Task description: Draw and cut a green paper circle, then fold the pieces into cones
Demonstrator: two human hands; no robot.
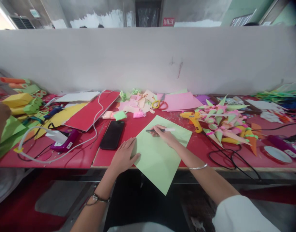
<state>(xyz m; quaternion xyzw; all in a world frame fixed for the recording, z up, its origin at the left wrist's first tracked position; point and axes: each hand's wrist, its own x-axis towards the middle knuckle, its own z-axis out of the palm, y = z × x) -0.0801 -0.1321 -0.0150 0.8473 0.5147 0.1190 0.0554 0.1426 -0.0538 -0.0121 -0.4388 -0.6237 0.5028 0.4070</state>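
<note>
Pen (169, 129) grasped in right hand (166, 136), over green sheet (160, 158) near far corner; dark end pointed left, long axis roughly parallel to table's (134, 124) front edge. Sheet set cornerwise, near corner overhanging edge. Left hand (124, 155) laid flat at left corner, nothing gripped. Red sign (168, 22): white Chinese characters.

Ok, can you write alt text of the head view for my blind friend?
A person's right hand holds a pen over a light-green paper sheet, with the left hand at its edge. A smartphone and yellow glue gun lie on the red table.
</note>
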